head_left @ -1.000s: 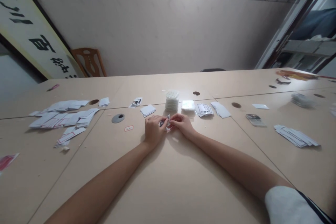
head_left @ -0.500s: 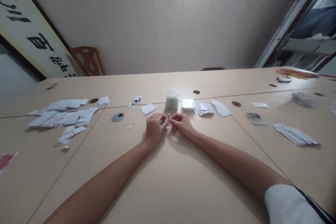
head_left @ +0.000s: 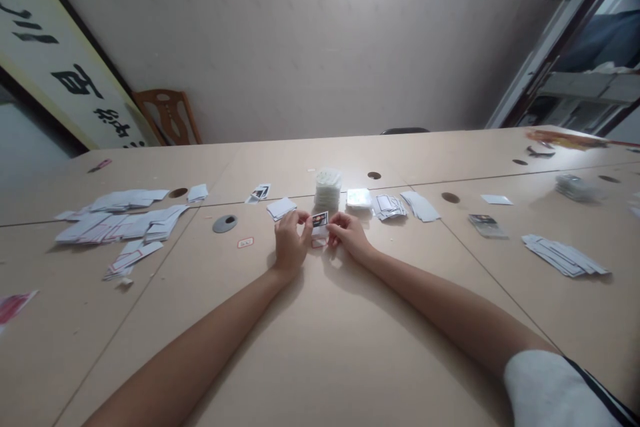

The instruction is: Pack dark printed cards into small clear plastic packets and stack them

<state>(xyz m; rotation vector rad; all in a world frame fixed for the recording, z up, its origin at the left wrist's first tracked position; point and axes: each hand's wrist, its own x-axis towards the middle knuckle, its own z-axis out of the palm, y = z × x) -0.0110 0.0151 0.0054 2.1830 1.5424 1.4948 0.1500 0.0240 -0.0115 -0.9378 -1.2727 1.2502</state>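
A small card with a dark picture [head_left: 320, 219] is held upright between my two hands at the middle of the table. My left hand [head_left: 291, 240] pinches its left edge. The fingers of my right hand [head_left: 347, 235] are closed on its right side. Below the picture a white part with a red-outlined end [head_left: 319, 242] shows between the hands. Just beyond the card stands a tall stack of clear sleeves [head_left: 328, 190], with a lower stack [head_left: 359, 199] to its right. Small white cards [head_left: 281, 207] lie beyond my left hand.
White slips [head_left: 120, 223] are piled at the left, near a grey disc [head_left: 225, 223]. A red-edged label [head_left: 245, 242] lies left of my hands. Card piles [head_left: 390, 207] and fanned slips [head_left: 565, 256] are on the right. A chair [head_left: 167, 117] stands behind the table.
The picture card now faces me in plain view, where before it was mostly covered by my fingers. My left hand has shifted slightly left.
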